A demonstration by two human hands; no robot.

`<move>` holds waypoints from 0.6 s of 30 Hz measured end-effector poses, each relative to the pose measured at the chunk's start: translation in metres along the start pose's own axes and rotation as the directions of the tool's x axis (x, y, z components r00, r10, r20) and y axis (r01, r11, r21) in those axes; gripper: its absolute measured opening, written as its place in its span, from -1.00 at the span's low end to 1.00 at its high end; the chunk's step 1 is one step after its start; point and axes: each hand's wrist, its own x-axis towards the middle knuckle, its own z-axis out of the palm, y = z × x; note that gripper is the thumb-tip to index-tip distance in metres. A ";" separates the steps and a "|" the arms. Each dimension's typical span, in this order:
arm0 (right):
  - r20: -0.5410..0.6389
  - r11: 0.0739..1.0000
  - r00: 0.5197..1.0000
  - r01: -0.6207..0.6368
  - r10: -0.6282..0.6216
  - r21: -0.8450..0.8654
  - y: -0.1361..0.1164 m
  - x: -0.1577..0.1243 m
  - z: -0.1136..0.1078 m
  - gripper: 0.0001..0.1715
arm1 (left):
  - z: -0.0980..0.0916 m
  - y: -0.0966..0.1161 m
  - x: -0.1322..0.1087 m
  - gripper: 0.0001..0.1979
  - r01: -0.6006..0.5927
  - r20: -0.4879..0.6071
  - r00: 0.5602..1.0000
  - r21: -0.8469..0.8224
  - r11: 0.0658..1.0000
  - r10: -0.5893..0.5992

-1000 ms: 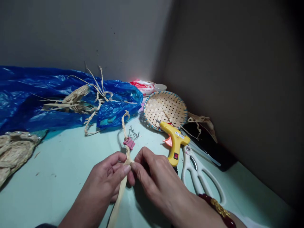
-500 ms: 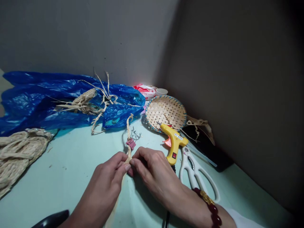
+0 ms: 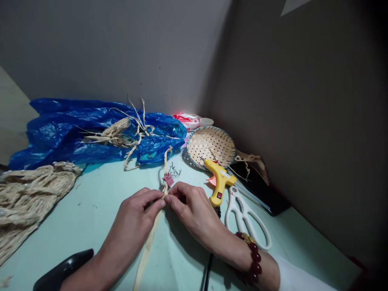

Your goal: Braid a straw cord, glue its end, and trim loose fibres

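A pale raffia-like strip [image 3: 148,254] runs up from the bottom edge to my fingertips. My left hand [image 3: 133,220] pinches it between thumb and forefinger. From the other side my right hand [image 3: 194,214] pinches the same strip, the two sets of fingertips nearly touching. Just beyond them a small pink clip [image 3: 167,180] sits on the strip, whose twisted far end [image 3: 166,155] curls up past the clip. Beside the clip lies a little tangle of dark wire-like bits [image 3: 175,171]. The exact spot between my fingertips is partly hidden.
A yellow glue gun [image 3: 220,182] and white-handled scissors [image 3: 247,218] lie right of my hands. Behind them stands a woven basket [image 3: 212,141]. A blue plastic bag [image 3: 60,129] with fibre strands is at back left, a braided straw piece [image 3: 39,194] at left, a black object [image 3: 65,268] near my left forearm.
The view has shifted slightly left, so more of the left side shows. Both hands keep pinching the strip, their fingertips now slightly closer to the clip.
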 end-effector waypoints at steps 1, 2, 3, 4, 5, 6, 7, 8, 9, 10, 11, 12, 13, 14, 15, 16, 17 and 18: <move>-0.008 1.000 1.000 -0.005 0.005 0.000 0.001 0.000 0.002 -0.84 | 0.000 0.001 -0.001 -0.79 -0.010 -0.011 1.000 0.032 0.999 0.010; -0.020 1.000 1.000 -0.005 0.005 -0.003 0.002 0.001 0.003 -0.84 | 0.000 0.002 -0.003 -0.77 -0.023 -0.016 1.000 0.068 0.997 0.024; -0.035 1.000 0.999 -0.001 0.000 -0.012 0.004 0.000 0.005 -0.85 | 0.000 0.003 -0.004 -0.75 -0.042 -0.017 0.999 0.115 0.993 0.044; -0.051 1.000 0.999 0.004 -0.006 -0.026 0.005 0.000 0.006 -0.86 | 0.000 0.004 -0.006 -0.73 -0.068 -0.016 0.997 0.167 0.984 0.071; -0.066 0.999 0.998 0.011 -0.014 -0.042 0.006 0.000 0.006 -0.87 | 0.000 0.006 -0.009 -0.71 -0.096 -0.010 0.995 0.222 0.970 0.101; -0.078 0.998 0.997 0.019 -0.023 -0.058 0.007 0.000 0.007 -0.88 | 0.001 0.007 -0.011 -0.69 -0.125 -0.004 0.991 0.274 0.954 0.131; -0.084 0.997 0.996 0.023 -0.029 -0.071 0.008 -0.001 0.007 -0.89 | 0.001 0.009 -0.013 -0.68 -0.150 -0.002 0.987 0.314 0.938 0.159; -0.086 0.997 0.996 0.025 -0.032 -0.079 0.008 -0.001 0.006 -0.89 | 0.002 0.010 -0.015 -0.66 -0.167 0.004 0.984 0.333 0.928 0.176; -0.085 0.996 0.996 0.027 -0.034 -0.082 0.008 -0.001 0.006 -0.90 | 0.002 0.012 -0.017 -0.66 -0.175 0.003 0.983 0.328 0.928 0.184; -0.083 0.996 0.996 0.029 -0.036 -0.080 0.008 -0.001 0.005 -0.89 | 0.004 0.013 -0.018 -0.68 -0.173 0.000 0.983 0.309 0.935 0.182; -0.079 0.997 0.996 0.031 -0.037 -0.076 0.007 -0.001 0.005 -0.89 | 0.005 0.014 -0.019 -0.69 -0.159 0.001 0.986 0.282 0.946 0.165; -0.076 0.997 0.996 0.029 -0.034 -0.069 0.006 -0.001 0.004 -0.88 | 0.006 0.015 -0.019 -0.71 -0.132 0.004 0.991 0.247 0.960 0.135; -0.073 0.998 0.997 0.026 -0.031 -0.061 0.005 -0.001 0.003 -0.87 | 0.008 0.017 -0.019 -0.71 -0.092 0.015 0.996 0.208 0.974 0.091; -0.069 0.999 0.997 0.021 -0.024 -0.048 0.004 -0.001 0.003 -0.86 | 0.009 0.017 -0.018 -0.70 -0.047 0.028 0.999 0.163 0.986 0.043; -0.065 0.999 0.998 0.014 -0.016 -0.030 0.004 -0.001 0.003 -0.85 | 0.010 0.018 -0.018 -0.68 -0.008 0.044 0.999 0.116 0.993 0.003; -0.060 1.000 0.998 0.008 -0.008 -0.006 0.004 -0.001 0.003 -0.84 | 0.010 0.018 -0.018 -0.66 0.023 0.062 0.998 0.073 0.997 -0.027; -0.054 1.000 0.999 0.000 0.001 0.021 0.004 -0.001 0.003 -0.83 | 0.010 0.018 -0.018 -0.65 0.033 0.068 0.997 0.040 0.999 -0.036; -0.044 0.999 0.999 -0.010 0.012 0.051 0.005 -0.001 0.003 -0.83 | 0.010 0.018 -0.018 -0.65 0.031 0.066 0.997 0.024 0.999 -0.032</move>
